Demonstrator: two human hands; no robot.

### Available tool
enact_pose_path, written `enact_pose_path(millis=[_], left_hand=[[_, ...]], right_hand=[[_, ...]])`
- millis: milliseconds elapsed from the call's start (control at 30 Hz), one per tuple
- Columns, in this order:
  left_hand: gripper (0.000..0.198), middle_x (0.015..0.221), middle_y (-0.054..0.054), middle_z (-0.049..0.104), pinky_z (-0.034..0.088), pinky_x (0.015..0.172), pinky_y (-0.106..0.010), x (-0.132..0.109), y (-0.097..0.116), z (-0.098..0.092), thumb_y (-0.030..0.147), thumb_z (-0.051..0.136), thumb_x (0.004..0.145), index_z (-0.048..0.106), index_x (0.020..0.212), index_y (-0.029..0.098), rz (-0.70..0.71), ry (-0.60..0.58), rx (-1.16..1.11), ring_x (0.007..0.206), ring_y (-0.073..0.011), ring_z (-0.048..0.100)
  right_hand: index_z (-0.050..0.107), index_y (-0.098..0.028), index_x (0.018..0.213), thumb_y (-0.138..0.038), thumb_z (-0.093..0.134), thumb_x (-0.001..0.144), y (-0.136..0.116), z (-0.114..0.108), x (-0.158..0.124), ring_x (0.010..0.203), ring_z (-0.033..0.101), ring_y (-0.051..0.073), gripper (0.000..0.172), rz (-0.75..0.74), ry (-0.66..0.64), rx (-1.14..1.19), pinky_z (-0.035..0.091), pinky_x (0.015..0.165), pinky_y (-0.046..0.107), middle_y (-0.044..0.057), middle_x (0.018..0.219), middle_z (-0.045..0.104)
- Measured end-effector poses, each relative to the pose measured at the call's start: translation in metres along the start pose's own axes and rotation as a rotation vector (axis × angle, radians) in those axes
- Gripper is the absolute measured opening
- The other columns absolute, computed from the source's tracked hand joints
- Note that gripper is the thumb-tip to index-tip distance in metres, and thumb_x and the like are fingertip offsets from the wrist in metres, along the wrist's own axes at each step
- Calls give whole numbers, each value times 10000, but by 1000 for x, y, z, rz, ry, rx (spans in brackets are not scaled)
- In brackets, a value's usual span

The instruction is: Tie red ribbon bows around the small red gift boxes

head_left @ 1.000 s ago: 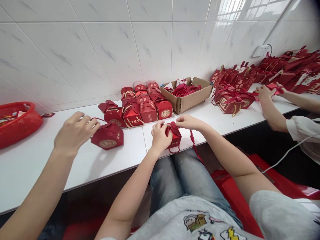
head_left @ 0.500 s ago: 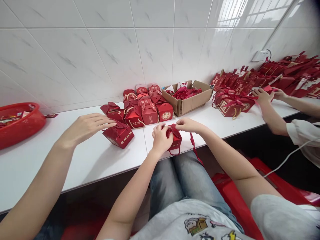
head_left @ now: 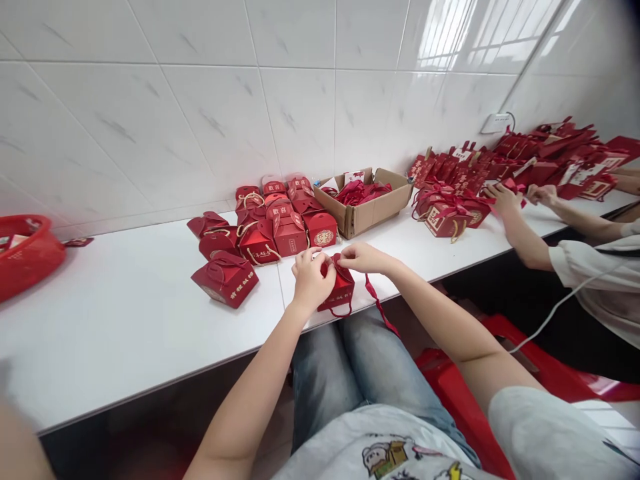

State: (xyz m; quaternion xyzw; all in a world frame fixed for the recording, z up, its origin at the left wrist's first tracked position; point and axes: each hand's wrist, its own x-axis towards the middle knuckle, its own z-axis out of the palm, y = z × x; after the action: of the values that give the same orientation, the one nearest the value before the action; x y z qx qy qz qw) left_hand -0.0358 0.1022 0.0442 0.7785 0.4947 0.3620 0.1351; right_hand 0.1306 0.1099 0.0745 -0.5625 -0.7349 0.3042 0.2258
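Observation:
A small red gift box (head_left: 343, 293) with gold lettering and a dark red cord handle stands at the table's near edge. My left hand (head_left: 313, 275) is curled against its left side and top, thumb and fingers bent in. From the right, my right hand (head_left: 367, 258) pinches at the top of the same box; whether flap or ribbon is between the fingertips is hidden. A red ribbon (head_left: 380, 303) trails from below my right hand over the table edge. Left of my hands sits another closed red gift box (head_left: 227, 279), untouched.
Behind stand several red boxes (head_left: 289, 230) with rope handles and a cardboard box (head_left: 373, 220) of red ribbons. At right, a co-worker's hands (head_left: 520, 199) work beside ribboned boxes (head_left: 447, 212). A red basin (head_left: 30, 263) stands far left.
The other person's arm at left has drawn back from the left gift box, leaving only a blur at the lower left edge. My hands stay at the box; the view has shifted slightly.

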Motion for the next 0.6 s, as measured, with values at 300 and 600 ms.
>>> enact_pose_path(millis=[300,600], left_hand=[[66,1043,-36,633,380,980,-468,13,19,-40,197,586,749,606,689,216,19,101,-138,1072,-250,528],[61,836,-12,622,480,825,-316,-4,7,-58,230,546,800,568,748,205,26,149,-314,836,-161,598]], right_hand=[[631,-159,945,-446,498,855,-12,-6,-4,1048,547,179,329,-355,-11,271,392,917,307,78,1094,635],[554,-170,783,-492,628,775,-30,-14,-9,715,495,116,331,-315,121,587,421,725,265,4,751,549]])
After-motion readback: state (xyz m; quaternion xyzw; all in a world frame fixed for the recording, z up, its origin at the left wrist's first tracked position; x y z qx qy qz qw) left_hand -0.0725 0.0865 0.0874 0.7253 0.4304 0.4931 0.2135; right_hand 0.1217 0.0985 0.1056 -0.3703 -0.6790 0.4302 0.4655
